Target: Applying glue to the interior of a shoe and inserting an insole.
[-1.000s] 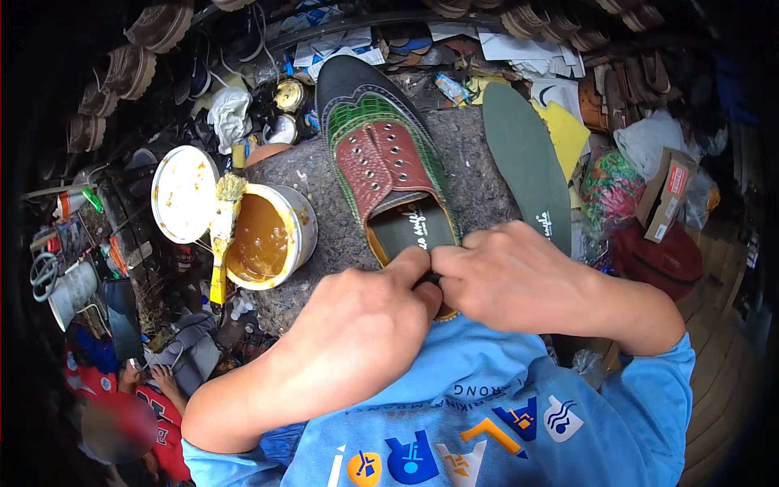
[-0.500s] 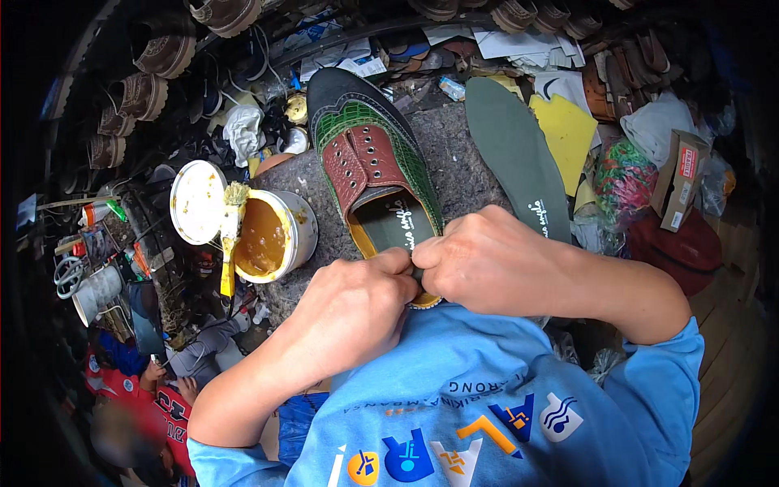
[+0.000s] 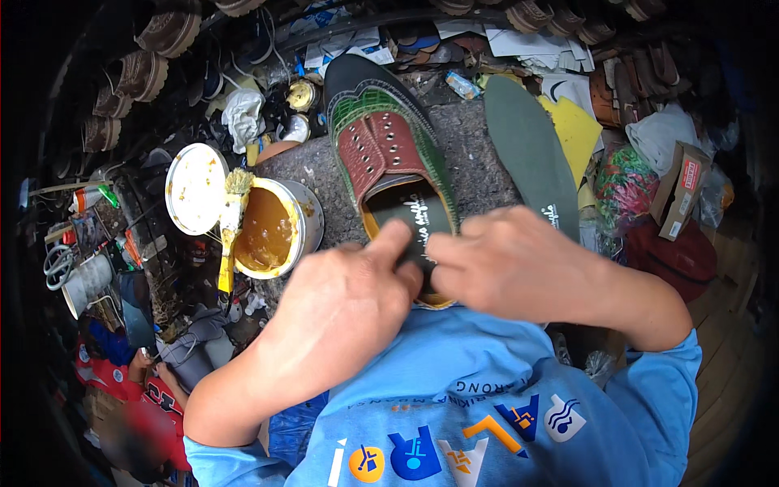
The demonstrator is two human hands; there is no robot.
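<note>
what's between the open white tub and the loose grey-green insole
A black, green and brown leather shoe, on a rough grey surface, in the head view.

One grey slab (image 3: 479, 154) carries one two-toned-and-green shoe (image 3: 385, 146) in its middle and two insoles (image 3: 523, 138), one inside the shoe, one along the right edge. Two hands, one left hand (image 3: 357, 284) and one right hand (image 3: 499, 264), are at the near edge. By the left edge: one tub (image 3: 308, 215), one lid (image 3: 196, 189), one brush (image 3: 232, 215). Beyond the far-left corner, at least four brown shoes (image 3: 139, 77) (darkness hides any fuller count).
</note>
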